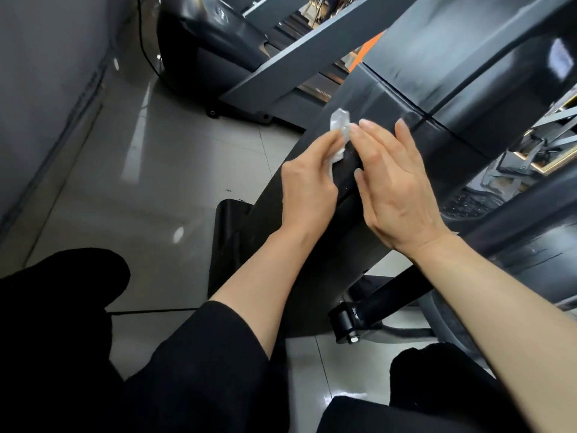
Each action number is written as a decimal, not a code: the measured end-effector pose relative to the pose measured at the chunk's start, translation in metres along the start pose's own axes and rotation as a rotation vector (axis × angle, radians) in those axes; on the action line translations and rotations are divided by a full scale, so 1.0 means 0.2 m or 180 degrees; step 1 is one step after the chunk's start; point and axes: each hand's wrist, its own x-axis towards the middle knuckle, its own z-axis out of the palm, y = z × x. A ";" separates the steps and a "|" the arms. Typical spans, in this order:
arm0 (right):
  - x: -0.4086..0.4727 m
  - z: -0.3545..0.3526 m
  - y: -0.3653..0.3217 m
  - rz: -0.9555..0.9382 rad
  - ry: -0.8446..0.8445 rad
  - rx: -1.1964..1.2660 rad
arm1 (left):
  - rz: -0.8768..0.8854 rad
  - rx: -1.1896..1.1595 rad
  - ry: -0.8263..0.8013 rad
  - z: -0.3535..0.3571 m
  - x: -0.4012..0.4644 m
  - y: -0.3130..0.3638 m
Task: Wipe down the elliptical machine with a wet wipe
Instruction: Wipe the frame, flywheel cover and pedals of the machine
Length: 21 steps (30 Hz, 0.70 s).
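So, black-trousered knees (62, 354) at the bottom, both bare forearms reaching up to the dark sloped shroud (312, 245) of the elliptical machine (468, 73). The left hand (307, 189) has its fingers curled shut, pinching a small crumpled wet wipe (340, 128) that pokes out just past the fingertips, against the shroud. The right hand (396, 189) is open and flat, fingers straight, tips just beside the wipe. Looks like mid-wipe or re-bunching it, can't tell which. Worry: that wipe is a tiny wad, so it probably covers little and could slip from the pinch. Beyond the fingertips there's a seam between panels (379, 85) where it might snag or tear. Further off, glossy floor tiles (150, 170) and another machine (212, 35)
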 end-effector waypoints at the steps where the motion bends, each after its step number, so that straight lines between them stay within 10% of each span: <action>1: 0.00 -0.01 0.00 0.0020 -0.0035 0.0028 | -0.0093 0.0140 0.0044 0.00 -0.01 -0.01; 5: -0.06 -0.05 -0.01 0.0179 -0.0084 0.0059 | -0.0754 0.0502 0.0073 -0.05 -0.12 -0.12; 10: -0.11 -0.08 -0.04 0.0345 -0.0155 0.0035 | -0.0125 0.0054 -0.0622 -0.03 -0.03 0.05; 15: -0.16 -0.07 -0.09 0.0610 -0.0156 0.0026 | -0.0638 0.0232 -0.0030 -0.05 -0.26 -0.03; 21: -0.20 -0.08 -0.09 0.0704 -0.0135 0.0078 | 0.0623 0.0184 -0.0412 0.05 -0.21 0.07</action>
